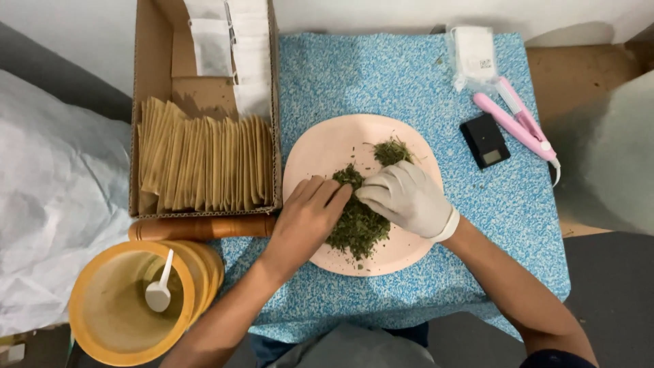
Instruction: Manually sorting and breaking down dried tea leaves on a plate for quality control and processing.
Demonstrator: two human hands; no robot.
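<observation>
Pinching crumbly green dried herbs point(359, 225) on a round pink plate point(320, 146): bare left hand point(306, 218), gloved right hand point(407, 197).

My bench point(409, 75): blue-and-white speckled top. Centre: round pink plate point(320, 146). At 2 o'clock: small black scale point(484, 140), pink handheld sealer point(516, 116), clear packet of white bags point(472, 54). At 10 o'clock: cardboard box point(153, 65) of brown sachets. At 8 o'clock: wooden roller point(201, 227).
</observation>
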